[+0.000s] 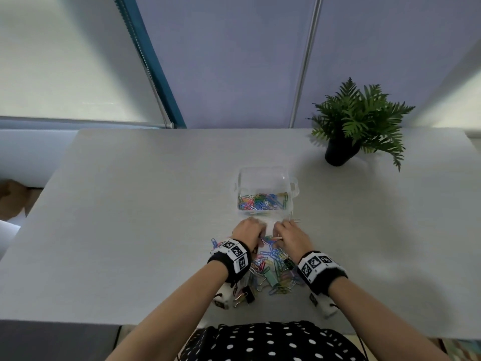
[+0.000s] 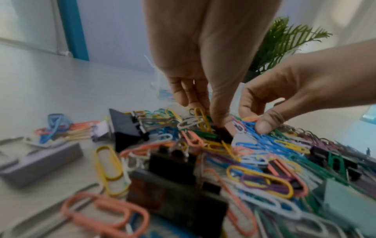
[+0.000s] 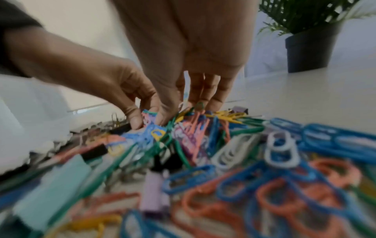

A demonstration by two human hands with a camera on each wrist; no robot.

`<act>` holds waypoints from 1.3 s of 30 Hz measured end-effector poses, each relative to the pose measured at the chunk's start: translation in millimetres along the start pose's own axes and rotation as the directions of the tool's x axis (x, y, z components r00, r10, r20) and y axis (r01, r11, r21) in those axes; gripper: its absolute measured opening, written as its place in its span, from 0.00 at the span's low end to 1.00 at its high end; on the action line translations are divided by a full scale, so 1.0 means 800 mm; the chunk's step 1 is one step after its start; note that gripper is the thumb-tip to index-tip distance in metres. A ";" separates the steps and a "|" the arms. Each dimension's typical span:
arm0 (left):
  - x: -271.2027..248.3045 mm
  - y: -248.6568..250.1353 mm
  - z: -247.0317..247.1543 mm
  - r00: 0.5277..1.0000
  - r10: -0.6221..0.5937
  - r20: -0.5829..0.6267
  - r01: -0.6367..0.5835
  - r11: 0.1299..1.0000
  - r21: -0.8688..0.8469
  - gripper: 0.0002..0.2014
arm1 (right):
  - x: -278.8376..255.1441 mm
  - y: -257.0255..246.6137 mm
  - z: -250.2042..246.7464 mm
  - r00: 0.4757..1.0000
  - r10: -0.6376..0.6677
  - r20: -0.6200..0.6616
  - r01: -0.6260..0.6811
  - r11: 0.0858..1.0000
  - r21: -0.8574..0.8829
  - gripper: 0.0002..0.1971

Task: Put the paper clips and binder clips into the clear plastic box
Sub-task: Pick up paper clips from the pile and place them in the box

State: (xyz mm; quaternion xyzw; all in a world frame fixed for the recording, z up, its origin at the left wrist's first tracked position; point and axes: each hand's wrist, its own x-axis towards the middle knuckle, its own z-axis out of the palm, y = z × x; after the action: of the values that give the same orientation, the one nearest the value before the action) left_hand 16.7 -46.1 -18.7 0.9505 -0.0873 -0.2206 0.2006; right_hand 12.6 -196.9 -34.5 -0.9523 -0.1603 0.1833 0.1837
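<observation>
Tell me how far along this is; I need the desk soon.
Done: some paper clips lie in the clear plastic box. In hand: left hand and right hand gather clips from the pile. Left: most of the pile, including black binder clips.

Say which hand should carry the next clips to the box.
Right, marginally: the right hand sits nearer the clear plastic box and already pinches coloured paper clips. The left hand is also curled into the pile.
</observation>
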 end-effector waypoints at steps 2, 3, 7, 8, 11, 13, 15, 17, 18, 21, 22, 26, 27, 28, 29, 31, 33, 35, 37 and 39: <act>-0.002 -0.008 -0.003 1.000 0.005 0.002 -0.005 0.999 -0.053 0.03 | 0.002 0.003 -0.005 0.997 0.041 0.058 -0.050 0.985 0.165 0.09; -0.004 -0.010 -0.006 1.000 0.010 -0.007 -0.010 0.998 -0.069 0.04 | 0.002 0.004 -0.008 0.996 0.058 0.074 -0.075 0.964 0.254 0.12; -0.008 -0.019 -0.023 0.998 -0.052 -0.042 0.038 0.958 -0.284 0.06 | 0.004 0.003 -0.023 0.996 0.075 0.040 -0.085 0.857 0.509 0.14; -0.008 -0.021 -0.027 0.997 -0.070 -0.040 0.053 0.940 -0.337 0.06 | 0.005 0.003 -0.027 0.996 0.085 0.036 -0.091 0.826 0.556 0.11; -0.007 -0.025 -0.033 0.996 -0.089 -0.009 0.073 0.870 -0.487 0.08 | 0.007 0.002 -0.037 0.992 0.121 0.031 -0.111 0.742 0.661 0.05; -0.007 -0.029 -0.037 0.996 -0.093 0.015 0.086 0.833 -0.547 0.09 | 0.006 0.001 -0.044 0.991 0.125 0.046 -0.122 0.708 0.695 0.03; -0.004 -0.031 -0.041 0.991 -0.131 0.023 0.119 0.793 -0.598 0.09 | 0.009 0.000 -0.051 0.991 0.123 0.056 -0.125 0.681 0.722 0.03; 0.000 -0.029 -0.050 0.985 -0.175 -0.006 0.131 0.758 -0.639 0.10 | 0.014 -0.002 -0.059 0.991 0.131 0.040 -0.116 0.643 0.757 0.03; 0.003 -0.028 -0.055 0.980 -0.194 -0.034 0.125 0.746 -0.655 0.11 | 0.018 -0.003 -0.064 0.990 0.139 0.025 -0.108 0.630 0.769 0.03; 0.015 -0.025 -0.077 0.970 -0.221 -0.106 0.099 0.748 -0.656 0.11 | 0.034 -0.005 -0.079 0.987 0.161 -0.020 -0.086 0.624 0.777 0.05; 0.020 -0.025 -0.084 0.968 -0.218 -0.123 0.093 0.771 -0.630 0.10 | 0.040 -0.006 -0.084 0.985 0.170 -0.036 -0.081 0.633 0.770 0.05; 0.031 -0.027 -0.102 0.975 -0.162 -0.154 0.100 0.932 -0.349 0.13 | 0.059 -0.001 -0.092 0.980 0.142 -0.137 -0.036 0.811 0.584 0.09; 0.030 -0.029 -0.101 0.977 -0.142 -0.161 0.094 0.956 -0.277 0.15 | 0.059 0.003 -0.093 0.979 0.125 -0.160 -0.024 0.853 0.521 0.09; 0.027 -0.030 -0.099 0.976 -0.110 -0.186 0.067 0.972 -0.224 0.16 | 0.057 0.007 -0.094 0.977 0.114 -0.179 -0.013 0.875 0.485 0.08; 0.022 -0.029 -0.096 0.971 -0.061 -0.233 0.015 0.981 -0.194 0.16 | 0.054 0.014 -0.095 0.973 0.113 -0.199 -0.006 0.882 0.470 0.07; 0.009 -0.023 -0.086 0.956 0.067 -0.286 -0.122 0.977 -0.177 0.16 | 0.045 0.033 -0.093 0.950 0.165 -0.265 -0.024 0.884 0.467 0.08; -0.004 -0.010 -0.069 0.961 0.206 -0.185 -0.234 0.962 -0.142 0.16 | 0.038 0.058 -0.086 0.916 0.250 -0.313 -0.095 0.895 0.436 0.10; -0.007 0.000 -0.044 0.964 0.264 -0.037 -0.267 0.960 -0.087 0.16 | 0.036 0.076 -0.074 0.924 0.292 -0.248 -0.196 0.916 0.349 0.10; -0.003 0.003 -0.018 0.976 0.215 0.044 -0.213 0.976 -0.038 0.16 | 0.035 0.075 -0.062 0.957 0.280 -0.070 -0.260 0.943 0.208 0.15; 0.001 0.005 0.000 0.987 0.131 0.088 -0.134 0.991 0.029 0.19 | 0.032 0.062 -0.052 0.973 0.228 0.023 -0.229 0.969 0.090 0.23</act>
State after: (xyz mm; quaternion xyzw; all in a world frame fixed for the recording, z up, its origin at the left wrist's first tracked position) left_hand 17.3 -50.4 -17.4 0.9356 -0.1627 -0.2460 0.1942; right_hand 64.4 -243.0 -26.0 -0.9539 -0.0419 0.2162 0.2040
